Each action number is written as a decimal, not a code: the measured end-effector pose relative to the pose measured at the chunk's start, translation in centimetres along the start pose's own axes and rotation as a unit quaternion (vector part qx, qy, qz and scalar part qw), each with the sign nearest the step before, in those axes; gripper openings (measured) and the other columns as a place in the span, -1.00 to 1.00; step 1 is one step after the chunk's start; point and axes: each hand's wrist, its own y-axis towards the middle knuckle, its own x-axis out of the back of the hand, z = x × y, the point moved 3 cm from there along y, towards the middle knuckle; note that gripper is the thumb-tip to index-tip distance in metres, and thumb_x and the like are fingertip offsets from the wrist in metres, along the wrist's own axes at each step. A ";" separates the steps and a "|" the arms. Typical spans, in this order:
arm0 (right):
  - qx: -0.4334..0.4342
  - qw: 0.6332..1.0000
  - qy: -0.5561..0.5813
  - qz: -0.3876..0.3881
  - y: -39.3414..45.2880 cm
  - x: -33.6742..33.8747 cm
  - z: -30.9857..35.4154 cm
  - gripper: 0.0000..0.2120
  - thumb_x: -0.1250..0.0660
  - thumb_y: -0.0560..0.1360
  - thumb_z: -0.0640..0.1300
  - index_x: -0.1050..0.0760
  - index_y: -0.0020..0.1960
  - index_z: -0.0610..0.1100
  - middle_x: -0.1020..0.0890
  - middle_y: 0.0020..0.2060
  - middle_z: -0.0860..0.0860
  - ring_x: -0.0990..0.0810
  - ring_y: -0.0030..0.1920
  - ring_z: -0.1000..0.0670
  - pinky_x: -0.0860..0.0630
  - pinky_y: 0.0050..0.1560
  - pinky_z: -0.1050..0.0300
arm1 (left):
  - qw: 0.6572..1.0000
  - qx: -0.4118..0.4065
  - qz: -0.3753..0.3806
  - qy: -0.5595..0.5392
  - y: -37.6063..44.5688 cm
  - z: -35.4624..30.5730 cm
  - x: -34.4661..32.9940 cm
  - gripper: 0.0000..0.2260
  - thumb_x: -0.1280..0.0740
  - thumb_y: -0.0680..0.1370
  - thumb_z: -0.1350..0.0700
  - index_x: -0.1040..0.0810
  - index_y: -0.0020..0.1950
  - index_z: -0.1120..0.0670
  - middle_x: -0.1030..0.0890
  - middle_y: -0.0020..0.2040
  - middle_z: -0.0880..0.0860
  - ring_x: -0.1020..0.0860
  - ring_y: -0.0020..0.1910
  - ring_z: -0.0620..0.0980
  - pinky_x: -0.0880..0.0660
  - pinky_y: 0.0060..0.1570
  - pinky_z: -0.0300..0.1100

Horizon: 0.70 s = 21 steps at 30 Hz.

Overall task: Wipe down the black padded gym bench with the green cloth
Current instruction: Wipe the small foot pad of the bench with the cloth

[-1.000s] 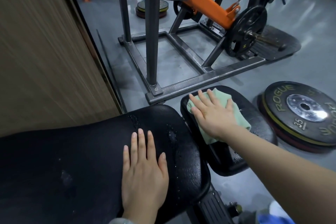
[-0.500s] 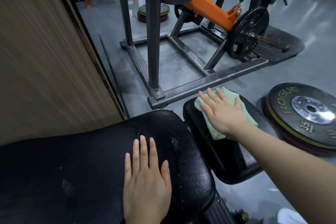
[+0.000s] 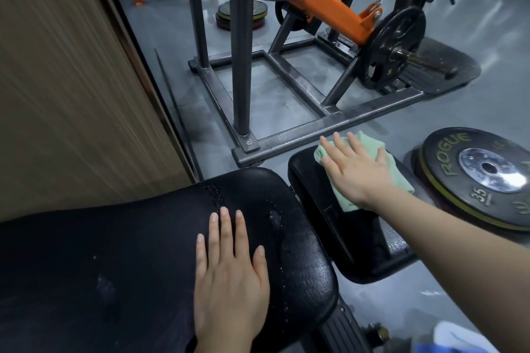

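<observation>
Cloth (image 3: 398,178), pale green and rumpled, lies on the far end of the smaller black pad (image 3: 338,226), pinned under the right hand (image 3: 355,172). That hand is spread flat with fingers straight and pointing away from the person, palm pressing down on the cloth rather than gripping it; green fabric shows beyond the fingertips, to the right of the thumb and below the wrist. The small pad sits just to the right of the large black bench pad (image 3: 143,252), a narrow gap between them, and lower than it. The left hand (image 3: 229,278) rests open and flat on the large pad near its right end, fingers together, holding nothing. Droplets and a wet streak (image 3: 276,221) mark the large pad just right of the left hand's fingertips, and a dull smudge (image 3: 104,285) shows farther left. Beyond the small pad, on the grey floor, stands a dark steel machine frame (image 3: 315,129) with an orange arm (image 3: 335,13). To the right of the small pad a black weight plate (image 3: 447,180) marked ROGUE and 35 lies flat on the floor. A wood-grain panel (image 3: 71,80) rises left of the bench.
</observation>
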 end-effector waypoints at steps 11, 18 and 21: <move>0.084 0.996 -0.029 -0.003 -3.6 -1.4 1.1 -0.40 0.41 0.49 0.29 0.23 0.52 0.29 0.14 0.56 0.21 0.26 0.53 0.13 0.17 0.47 -0.31 | 1.000 -0.001 -0.004 -0.002 -0.1 -0.1 0.1 -0.45 0.12 0.66 -0.09 -0.34 0.47 0.21 -0.30 0.50 0.17 -0.22 0.50 0.08 -0.08 0.41 0.06; 0.061 0.998 -0.007 -0.012 -4.8 -0.9 -1.2 -0.45 0.35 0.55 0.28 0.17 0.53 0.29 0.09 0.56 0.21 0.24 0.54 0.13 0.17 0.49 -0.24 | 1.000 -0.002 -0.006 0.002 -0.1 0.0 0.0 -0.41 0.19 0.66 -0.11 -0.31 0.48 0.21 -0.29 0.50 0.17 -0.19 0.51 0.08 -0.06 0.42 0.05; 0.026 1.000 -0.005 -0.006 -5.1 -0.3 -3.0 -0.52 0.19 0.64 0.18 0.14 0.54 0.26 0.09 0.56 0.20 0.22 0.54 0.12 0.17 0.50 -0.24 | 1.000 -0.004 -0.004 0.003 -0.1 0.0 0.0 -0.42 0.19 0.66 -0.11 -0.30 0.48 0.21 -0.29 0.50 0.17 -0.21 0.51 0.09 -0.10 0.40 0.06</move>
